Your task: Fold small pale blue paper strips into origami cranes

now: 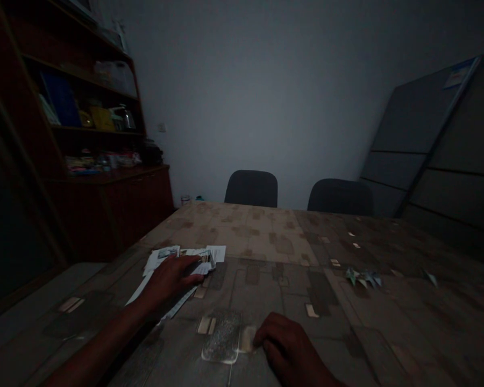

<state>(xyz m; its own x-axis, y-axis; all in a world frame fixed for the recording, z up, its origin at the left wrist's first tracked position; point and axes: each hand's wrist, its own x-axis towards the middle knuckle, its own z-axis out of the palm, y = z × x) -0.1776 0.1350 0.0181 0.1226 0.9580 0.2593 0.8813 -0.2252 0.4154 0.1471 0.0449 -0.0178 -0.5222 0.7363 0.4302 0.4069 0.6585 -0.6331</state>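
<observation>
- White printed papers point(208, 266), left of centre, under the spread left hand point(173, 277).
- Right hand point(282, 344), bottom centre, curled; cannot tell if holding.
- Reddish-brown wooden cabinet point(139, 193), upper left, containing a yellow box point(103, 119).

Bare left forearm point(119, 334), bare left hand point(170, 279), bare right hand point(285, 341), visible fingers point(189, 261) uncovered

Room is looking like a home or small office, can't tell which: cluttered wooden cabinet point(139, 196) standing left, two dark chairs point(251, 188) lining far side of patterned table point(262, 293).
</observation>
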